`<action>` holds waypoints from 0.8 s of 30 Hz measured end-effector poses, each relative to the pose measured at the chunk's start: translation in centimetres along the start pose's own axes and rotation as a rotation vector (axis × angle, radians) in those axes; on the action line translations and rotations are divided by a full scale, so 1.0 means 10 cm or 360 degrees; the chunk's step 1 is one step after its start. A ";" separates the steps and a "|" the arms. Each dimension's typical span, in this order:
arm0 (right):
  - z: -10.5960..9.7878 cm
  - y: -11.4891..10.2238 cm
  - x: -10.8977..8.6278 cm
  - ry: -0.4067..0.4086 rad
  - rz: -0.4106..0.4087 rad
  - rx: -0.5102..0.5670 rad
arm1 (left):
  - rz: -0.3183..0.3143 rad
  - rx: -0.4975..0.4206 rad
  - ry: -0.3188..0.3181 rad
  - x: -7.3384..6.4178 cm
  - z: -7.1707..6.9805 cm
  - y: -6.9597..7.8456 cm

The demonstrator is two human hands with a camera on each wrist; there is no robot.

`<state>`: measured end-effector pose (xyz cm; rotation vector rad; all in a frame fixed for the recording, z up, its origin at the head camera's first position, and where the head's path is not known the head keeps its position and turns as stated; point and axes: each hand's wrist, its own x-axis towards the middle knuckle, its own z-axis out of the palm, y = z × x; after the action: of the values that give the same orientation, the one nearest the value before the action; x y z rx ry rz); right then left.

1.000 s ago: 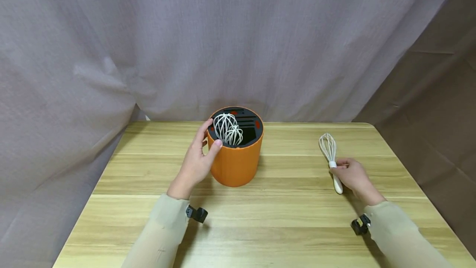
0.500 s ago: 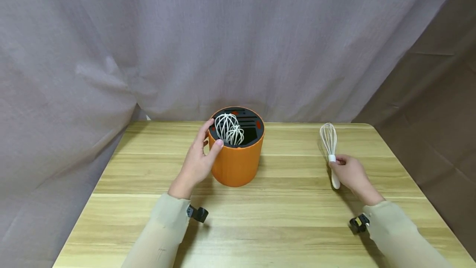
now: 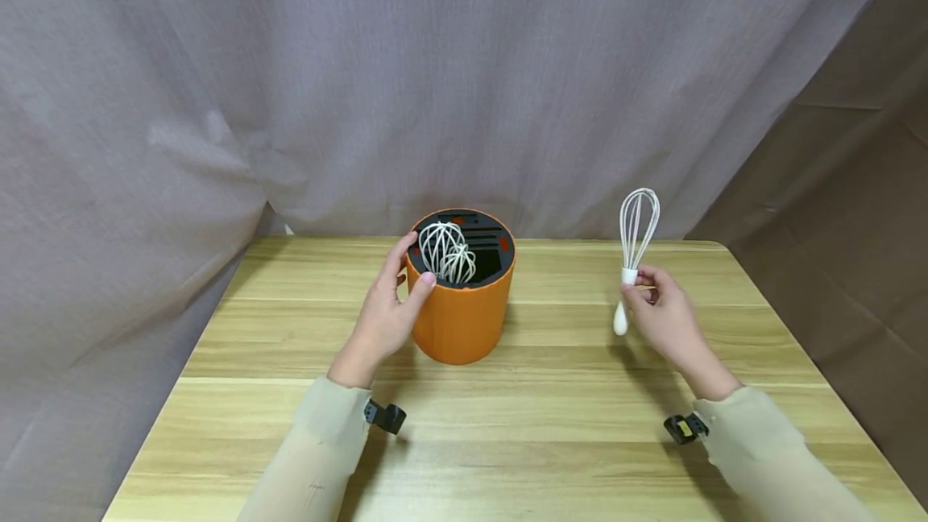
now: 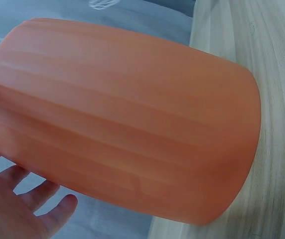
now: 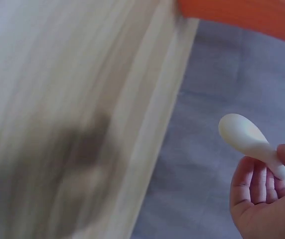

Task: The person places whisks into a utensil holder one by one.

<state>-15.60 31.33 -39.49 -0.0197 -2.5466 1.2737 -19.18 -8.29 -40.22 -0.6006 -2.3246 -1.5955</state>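
Observation:
In the head view, a round orange knife holder (image 3: 464, 325) with a dark slotted top stands on the table. Two white-wired whisks (image 3: 440, 246) poke up from its front-left opening, their handles hidden inside. My left hand (image 3: 383, 316) holds the holder by its left side, thumb at the front rim and fingers around the back; the left wrist view shows several fingers (image 4: 35, 196) beyond its orange wall. Off to the right, my right hand (image 3: 669, 316) pinches a third whisk (image 3: 629, 276) near its collar, wires up, raised above the table. Its pale rounded handle (image 5: 244, 135) shows in the right wrist view.
The light wooden table (image 3: 507, 449) reaches back to a grey curtain (image 3: 464, 87). A brown cloth (image 3: 834, 208) hangs along the right side. Small black cameras (image 3: 386, 416) are worn at both wrists.
My right hand has lifted the whisk off the table, tipped it more upright and moved slightly left. My left hand and the knife holder are nearly unmoved.

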 end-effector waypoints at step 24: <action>0.32 -0.97 0.02 0.0005 -0.0378 0.0905 | -0.0004 -0.0023 -0.0009 -0.01 0.00 0.02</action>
<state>-15.50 22.96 -33.61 0.3848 -2.0181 1.8279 -19.04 -8.26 -40.11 -0.6062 -2.3210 -1.6148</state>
